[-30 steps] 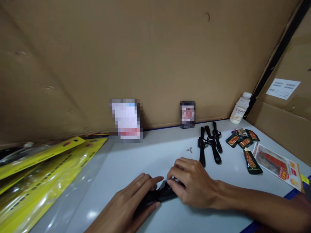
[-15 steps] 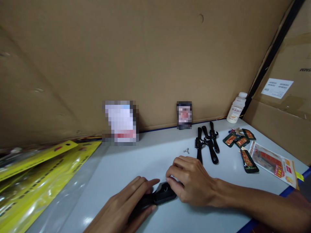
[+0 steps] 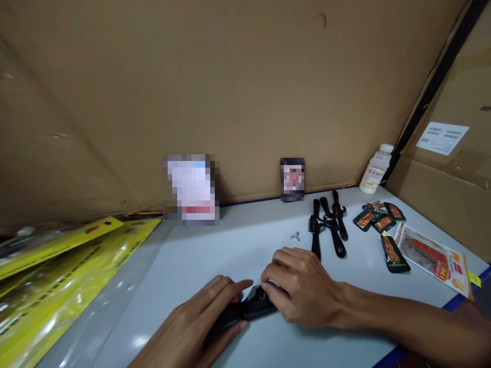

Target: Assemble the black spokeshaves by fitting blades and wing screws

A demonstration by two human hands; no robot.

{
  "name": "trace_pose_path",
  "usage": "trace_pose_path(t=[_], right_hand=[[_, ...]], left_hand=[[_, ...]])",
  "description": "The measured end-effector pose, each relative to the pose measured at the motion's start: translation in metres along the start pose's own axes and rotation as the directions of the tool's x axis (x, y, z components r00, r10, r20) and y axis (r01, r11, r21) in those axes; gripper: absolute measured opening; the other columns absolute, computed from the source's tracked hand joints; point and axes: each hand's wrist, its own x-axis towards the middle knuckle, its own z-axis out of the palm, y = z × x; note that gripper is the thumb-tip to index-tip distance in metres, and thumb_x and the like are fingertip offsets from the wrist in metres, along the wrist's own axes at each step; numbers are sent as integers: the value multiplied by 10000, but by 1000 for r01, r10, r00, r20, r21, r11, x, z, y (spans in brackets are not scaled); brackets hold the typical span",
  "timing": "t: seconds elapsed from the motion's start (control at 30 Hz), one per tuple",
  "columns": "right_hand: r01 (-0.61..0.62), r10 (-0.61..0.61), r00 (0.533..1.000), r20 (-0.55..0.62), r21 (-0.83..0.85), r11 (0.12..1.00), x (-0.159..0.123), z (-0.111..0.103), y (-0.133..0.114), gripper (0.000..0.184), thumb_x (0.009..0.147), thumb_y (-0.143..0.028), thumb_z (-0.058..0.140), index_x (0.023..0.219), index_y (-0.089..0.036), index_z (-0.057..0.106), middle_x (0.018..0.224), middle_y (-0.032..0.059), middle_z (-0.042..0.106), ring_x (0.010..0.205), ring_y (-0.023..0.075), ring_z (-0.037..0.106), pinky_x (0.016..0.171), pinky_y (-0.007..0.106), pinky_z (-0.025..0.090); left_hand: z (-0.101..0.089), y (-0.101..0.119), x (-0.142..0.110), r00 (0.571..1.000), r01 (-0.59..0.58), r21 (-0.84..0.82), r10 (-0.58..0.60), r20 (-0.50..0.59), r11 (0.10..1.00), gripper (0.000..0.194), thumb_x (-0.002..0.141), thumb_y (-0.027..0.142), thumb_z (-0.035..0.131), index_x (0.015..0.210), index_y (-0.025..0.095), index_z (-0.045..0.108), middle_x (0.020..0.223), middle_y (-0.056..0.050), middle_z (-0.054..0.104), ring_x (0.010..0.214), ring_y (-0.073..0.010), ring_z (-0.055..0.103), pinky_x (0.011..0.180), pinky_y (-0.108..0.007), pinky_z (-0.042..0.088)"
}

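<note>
A black spokeshave [image 3: 257, 302] lies low over the near part of the table, between my two hands. My left hand [image 3: 209, 312] is closed round its left handle, thumb below and index finger stretched along the top. With bent fingers, my right hand [image 3: 297, 283] grips the tool's right side, its fingertips at the metal body. That hand hides the right handle. Beyond my right hand lies a small silver wing-shaped piece [image 3: 295, 235]. Three more black spokeshaves, the nearest one [image 3: 315, 225] partly behind my knuckles, rest side by side to its right.
Yellow plastic packages [image 3: 76, 271] cover the left side. A blurred-out upright item [image 3: 192, 191] and a smaller one [image 3: 292, 179] lean on the cardboard wall [image 3: 245, 92]. At right are a white bottle [image 3: 376, 168], dark sachets [image 3: 394, 254], keys [image 3: 378, 206] and a snack bag [image 3: 433, 258].
The camera view has shifted slightly. Both hands keep nearly the same hold on the spokeshave, and the things on the table have not moved.
</note>
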Motion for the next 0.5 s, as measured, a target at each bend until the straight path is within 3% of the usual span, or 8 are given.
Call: trace_pose_path(t=[0.5], right_hand=[[-3,4,999,36,-6,1000,1,0,-1,164,963,-162,533,899,-167,684,857,68,657,748,187,547,710,320,445]], left_hand=[[-2,0,0,999,33,-35,-32,16,999,299,1010,319,589,1308,304,608,961,-28,738,790,-199,750,667,-249,646]])
